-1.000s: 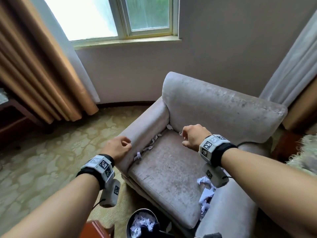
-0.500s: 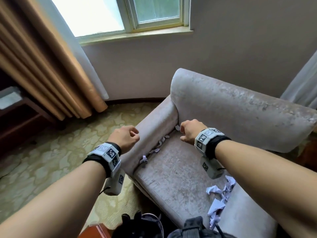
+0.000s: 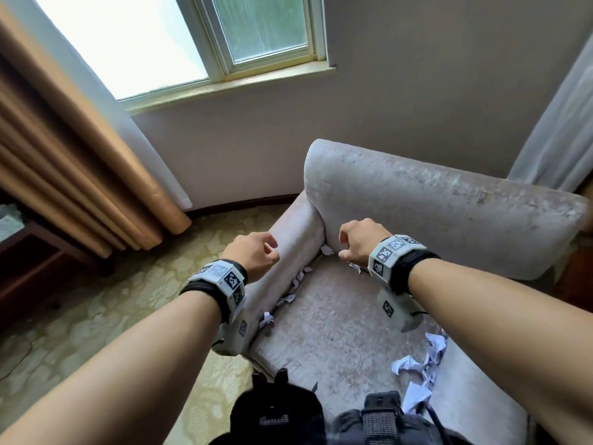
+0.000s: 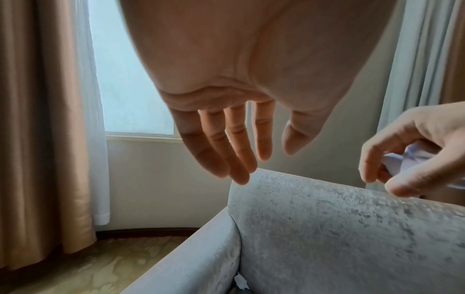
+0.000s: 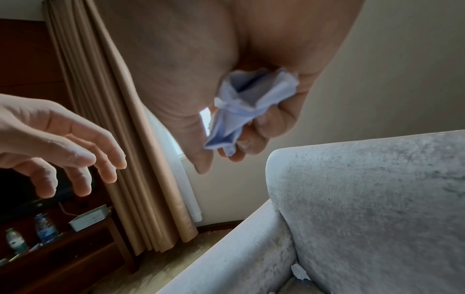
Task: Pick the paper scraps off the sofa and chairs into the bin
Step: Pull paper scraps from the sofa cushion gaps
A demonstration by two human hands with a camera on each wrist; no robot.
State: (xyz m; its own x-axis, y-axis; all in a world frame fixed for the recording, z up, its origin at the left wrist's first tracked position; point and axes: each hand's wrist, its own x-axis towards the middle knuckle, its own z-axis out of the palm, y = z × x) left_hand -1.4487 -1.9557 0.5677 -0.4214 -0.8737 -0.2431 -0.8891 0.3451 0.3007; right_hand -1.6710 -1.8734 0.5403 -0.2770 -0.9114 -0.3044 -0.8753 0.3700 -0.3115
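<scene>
A grey armchair [image 3: 433,203] fills the head view. My right hand [image 3: 345,248] hovers over the seat's back left corner and grips a crumpled white paper scrap [image 5: 249,107]. My left hand [image 3: 269,252] hangs above the left armrest [image 3: 288,252], fingers [image 4: 226,147] loosely spread and holding nothing. Small scraps [image 3: 298,277] lie along the seam between seat and left armrest, and one scrap [image 3: 327,250] sits in the corner. A bigger heap of scraps [image 3: 420,367] lies at the seat's right edge. The bin is out of sight.
Brown curtains [image 3: 80,139] and a window [image 3: 256,27] stand behind the chair. A dark wooden shelf [image 5: 62,248] with bottles is at the left. Patterned carpet [image 3: 112,300] covers the floor. Dark strapped gear [image 3: 321,419] blocks the bottom of the head view.
The head view has drawn closer to the chair. The bin with paper in it has dropped out of view at the bottom. Both hands stay near the seat's back left corner.
</scene>
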